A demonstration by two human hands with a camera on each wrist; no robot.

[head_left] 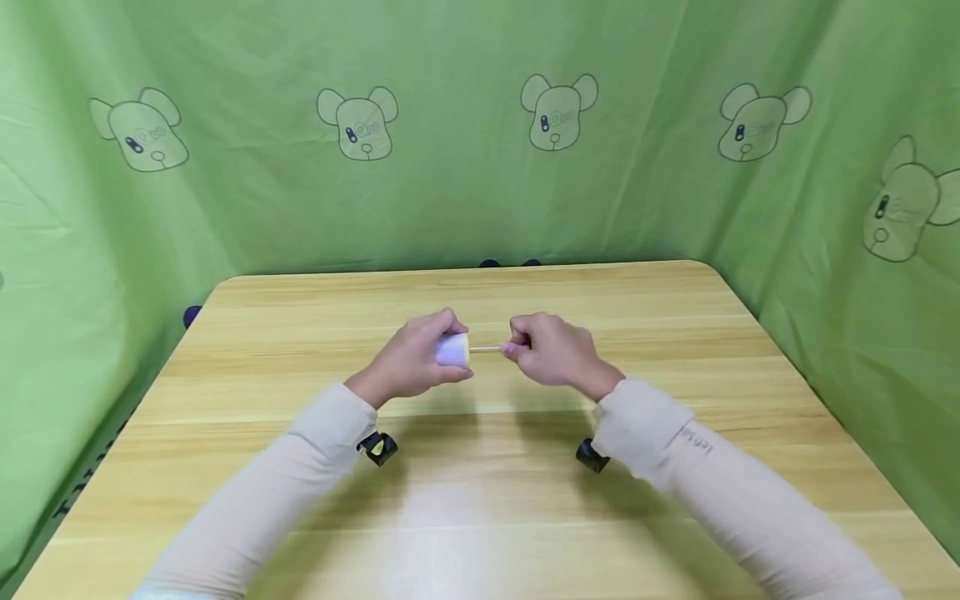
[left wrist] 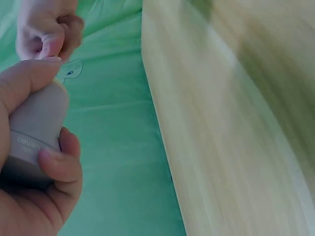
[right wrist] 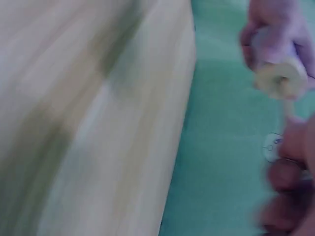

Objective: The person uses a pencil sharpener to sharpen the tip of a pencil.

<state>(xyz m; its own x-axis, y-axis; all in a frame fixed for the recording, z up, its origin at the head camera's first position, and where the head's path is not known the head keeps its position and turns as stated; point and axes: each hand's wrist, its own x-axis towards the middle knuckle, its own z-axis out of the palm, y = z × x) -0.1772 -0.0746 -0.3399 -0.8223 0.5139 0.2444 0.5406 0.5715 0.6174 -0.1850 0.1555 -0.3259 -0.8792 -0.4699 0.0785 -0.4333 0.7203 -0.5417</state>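
Observation:
My left hand [head_left: 411, 357] grips a small lavender-grey device [head_left: 451, 350] with a rounded body. In the left wrist view, the fingers and thumb wrap around this device [left wrist: 42, 110], and small lettering shows on its side above a darker base. Its cream end [right wrist: 269, 82] faces right and has a hole in the middle. A thin pale rod [head_left: 486, 348] extends from that end toward my right hand [head_left: 557, 350], whose thumb and curled fingers pinch its far tip. Both hands are raised over the table; the right wrist view is blurred.
Below the hands spreads a wood-grain table [head_left: 480, 550] with rounded far corners. Green curtains [head_left: 457, 200] printed with bear heads surround its back and sides. Black wrist-camera mounts [head_left: 378, 448] hang under both cuffs.

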